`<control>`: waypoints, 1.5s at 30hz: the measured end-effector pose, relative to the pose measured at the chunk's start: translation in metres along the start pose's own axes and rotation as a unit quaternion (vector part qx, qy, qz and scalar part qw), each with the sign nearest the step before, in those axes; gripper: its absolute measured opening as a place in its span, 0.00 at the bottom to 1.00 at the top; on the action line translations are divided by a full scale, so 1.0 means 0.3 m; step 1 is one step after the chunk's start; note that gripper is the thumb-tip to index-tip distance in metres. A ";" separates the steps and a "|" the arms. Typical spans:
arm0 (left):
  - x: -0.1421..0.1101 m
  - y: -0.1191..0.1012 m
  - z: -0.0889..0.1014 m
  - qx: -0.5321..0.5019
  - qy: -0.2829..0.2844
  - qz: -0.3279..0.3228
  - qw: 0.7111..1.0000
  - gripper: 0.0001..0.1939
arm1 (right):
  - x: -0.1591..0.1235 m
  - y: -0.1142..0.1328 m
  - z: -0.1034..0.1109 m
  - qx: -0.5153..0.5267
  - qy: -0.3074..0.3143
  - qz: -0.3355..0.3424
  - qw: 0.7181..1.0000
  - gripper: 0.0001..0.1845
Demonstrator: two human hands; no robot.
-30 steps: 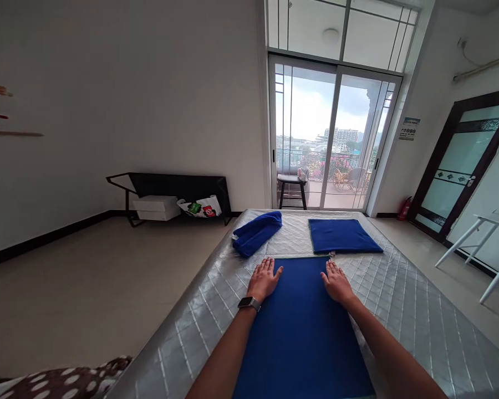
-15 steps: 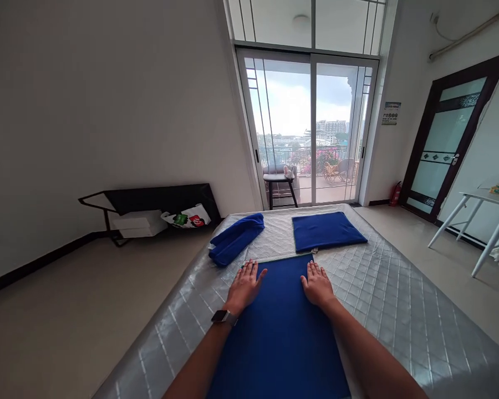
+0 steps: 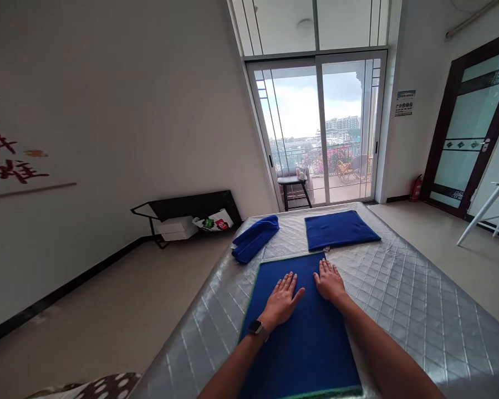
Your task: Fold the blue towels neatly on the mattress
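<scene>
A blue cloth (image 3: 307, 338) with a green edge lies spread flat on the silver quilted mattress (image 3: 399, 288). My left hand (image 3: 281, 299), with a watch (image 3: 256, 327) on its wrist, rests palm down on the cloth's left-middle part, fingers stretched out. Near the cloth's far right corner lies my right hand (image 3: 329, 278), also flat and open. Beyond them, a folded blue cloth (image 3: 341, 229) lies at the far right, and a rolled or loosely folded blue cloth (image 3: 255, 238) sits at the far left.
A black low frame (image 3: 187, 208) with a white box (image 3: 176, 228) and a printed bag (image 3: 214, 221) stands by the left wall. Past the mattress are a dark stool (image 3: 293, 182) and glass sliding doors. A white stool (image 3: 490, 210) stands at the right. Brown spotted fabric (image 3: 108, 386) shows at bottom left.
My left hand has moved from the cloth's left edge inward and nearer to me. My right hand stays near the far right corner. The view has turned a little left.
</scene>
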State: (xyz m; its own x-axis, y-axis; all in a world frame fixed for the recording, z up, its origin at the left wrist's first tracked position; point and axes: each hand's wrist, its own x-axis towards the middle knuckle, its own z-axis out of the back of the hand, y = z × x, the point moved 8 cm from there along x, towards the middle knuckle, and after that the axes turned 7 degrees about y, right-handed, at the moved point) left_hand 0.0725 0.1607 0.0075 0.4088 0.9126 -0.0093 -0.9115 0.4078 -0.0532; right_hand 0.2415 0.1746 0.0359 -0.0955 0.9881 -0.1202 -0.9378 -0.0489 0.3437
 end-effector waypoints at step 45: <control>-0.189 0.458 0.042 -0.017 -0.078 0.210 0.974 0.39 | -0.179 0.041 -0.049 -0.017 0.020 0.014 1.000 0.38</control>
State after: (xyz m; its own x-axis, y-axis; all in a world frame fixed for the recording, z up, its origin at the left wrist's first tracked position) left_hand -0.0765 0.1654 0.0132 -0.0136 0.9932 0.1155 -0.9939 -0.0008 -0.1099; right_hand 0.2301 0.1187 0.0329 -0.1343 0.9796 -0.1493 -0.9456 -0.0816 0.3151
